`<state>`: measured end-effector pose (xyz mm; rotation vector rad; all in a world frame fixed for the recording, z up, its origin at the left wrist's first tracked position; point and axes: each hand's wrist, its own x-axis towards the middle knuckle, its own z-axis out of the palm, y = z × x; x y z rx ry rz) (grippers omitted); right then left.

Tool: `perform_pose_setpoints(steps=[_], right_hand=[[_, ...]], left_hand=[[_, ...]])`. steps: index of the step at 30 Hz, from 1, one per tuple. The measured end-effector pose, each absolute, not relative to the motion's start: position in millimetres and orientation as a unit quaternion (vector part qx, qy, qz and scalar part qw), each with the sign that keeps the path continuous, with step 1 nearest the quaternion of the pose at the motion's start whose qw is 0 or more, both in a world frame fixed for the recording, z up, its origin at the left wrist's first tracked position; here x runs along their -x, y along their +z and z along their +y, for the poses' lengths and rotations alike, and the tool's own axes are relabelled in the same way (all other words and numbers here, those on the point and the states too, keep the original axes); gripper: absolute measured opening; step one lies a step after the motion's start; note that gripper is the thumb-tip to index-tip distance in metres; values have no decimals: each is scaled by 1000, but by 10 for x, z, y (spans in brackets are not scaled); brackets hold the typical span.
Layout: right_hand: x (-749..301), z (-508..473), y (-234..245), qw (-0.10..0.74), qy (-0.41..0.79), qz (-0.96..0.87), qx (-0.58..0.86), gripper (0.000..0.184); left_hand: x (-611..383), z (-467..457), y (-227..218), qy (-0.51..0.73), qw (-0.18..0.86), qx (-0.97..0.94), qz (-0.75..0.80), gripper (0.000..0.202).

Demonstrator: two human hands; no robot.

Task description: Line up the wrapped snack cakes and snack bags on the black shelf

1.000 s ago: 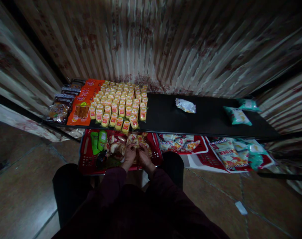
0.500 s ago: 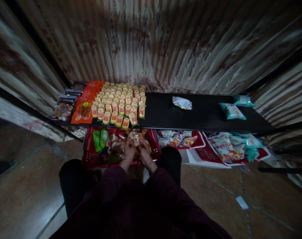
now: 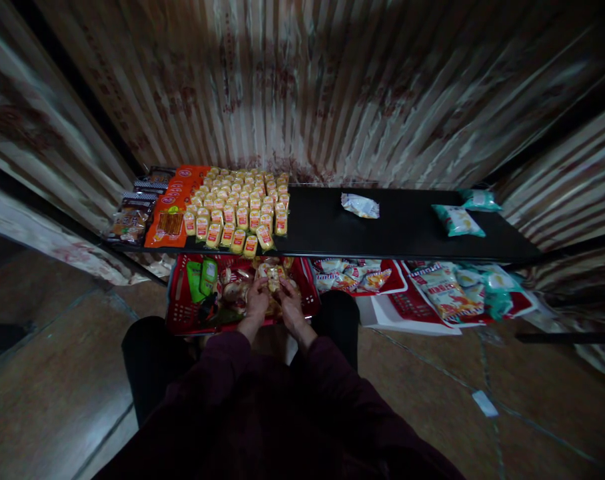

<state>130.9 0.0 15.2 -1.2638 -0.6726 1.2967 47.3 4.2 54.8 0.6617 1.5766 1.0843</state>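
Note:
Over a red basket (image 3: 176,313), my left hand (image 3: 257,303) and my right hand (image 3: 291,307) are close together. Fingers of both are closed on a small yellow wrapped snack cake (image 3: 273,284), one hand at each side of it. Below and around them in the basket lie more wrapped snacks (image 3: 235,291), partly covered by my hands, and green packets (image 3: 201,280). On the black shelf just beyond, many similar yellow snack cakes (image 3: 242,207) stand in tight rows, the front ones less even.
Left of the rows lie an orange packet (image 3: 171,213) and dark brown packets (image 3: 130,217). A white packet (image 3: 360,205) and teal packets (image 3: 458,220) rest farther right on the black shelf (image 3: 322,230). Baskets of chip bags (image 3: 445,293) stand below its right half.
The view has shifted slightly, so the shelf's right part appears a little farther left. My hands keep hold of the snack cake over the basket, barely moved.

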Motion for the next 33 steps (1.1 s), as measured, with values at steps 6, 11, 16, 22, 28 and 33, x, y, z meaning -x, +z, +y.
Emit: perform_pose_setpoints(steps=[6, 11, 16, 22, 28, 33], right_hand=[[-1320, -10, 148, 562, 544, -306, 543, 34], [-1316, -15, 169, 565, 536, -295, 553, 33], [-1302, -37, 234, 568, 557, -259, 547, 36], [-1293, -75, 298, 561, 564, -272, 542, 44], [-1292, -64, 310, 542, 499, -347, 581, 43], [-1308, -38, 234, 523, 455, -411, 592, 44]], left_hand=[[-442, 27, 535, 478, 521, -285, 647, 33], [-434, 42, 533, 492, 507, -264, 656, 33], [-445, 62, 489, 480, 539, -201, 662, 24], [-511, 48, 432, 518, 599, -136, 596, 29], [-567, 34, 406, 556, 592, -129, 569, 40], [-569, 8, 430, 546, 590, -156, 574, 42]])
